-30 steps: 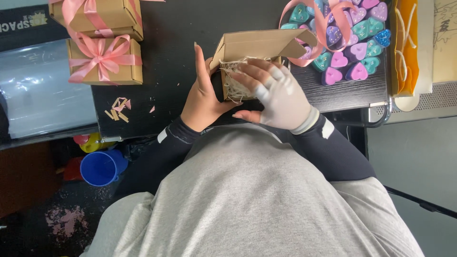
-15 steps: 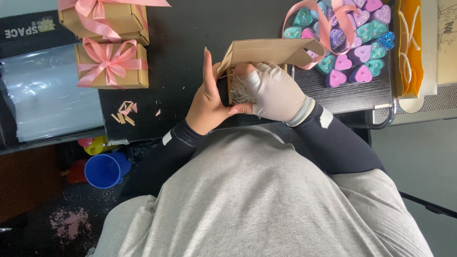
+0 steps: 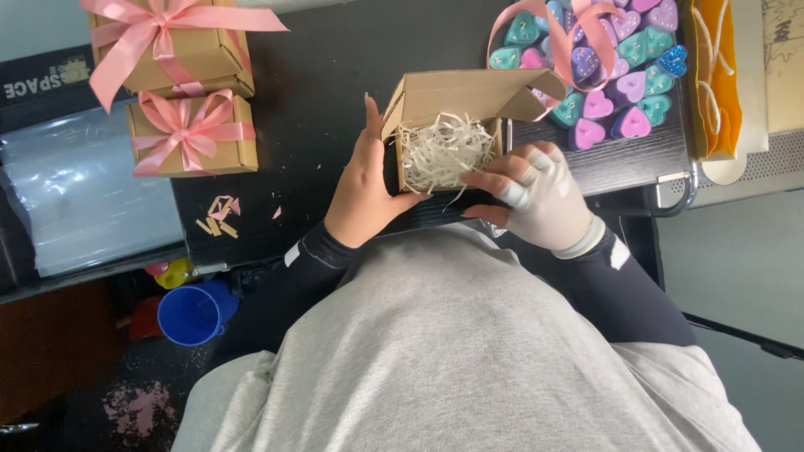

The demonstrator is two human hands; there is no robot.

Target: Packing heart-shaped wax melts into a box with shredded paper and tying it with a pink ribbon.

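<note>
A small open cardboard box (image 3: 469,90) sits on the black table, filled with white shredded paper (image 3: 444,151). My left hand (image 3: 362,188) grips the box's left side, fingers upright along its wall. My right hand (image 3: 536,197), wrapped in a white bandage, rests at the box's near right corner with fingertips touching the paper's edge. The box lid stands open toward the far side.
Two brown gift boxes tied with pink ribbon (image 3: 188,92) stand at the far left. Heart-shaped candles in teal, pink and purple (image 3: 611,75) lie far right under a loose pink ribbon (image 3: 578,33). A blue cup (image 3: 194,311) sits below the table's left edge. Paper scraps (image 3: 219,216) lie near the front edge.
My right hand has lifted off the box's inside and drawn back to its near right corner, uncovering the shredded paper. My left hand still holds the box's left side.
</note>
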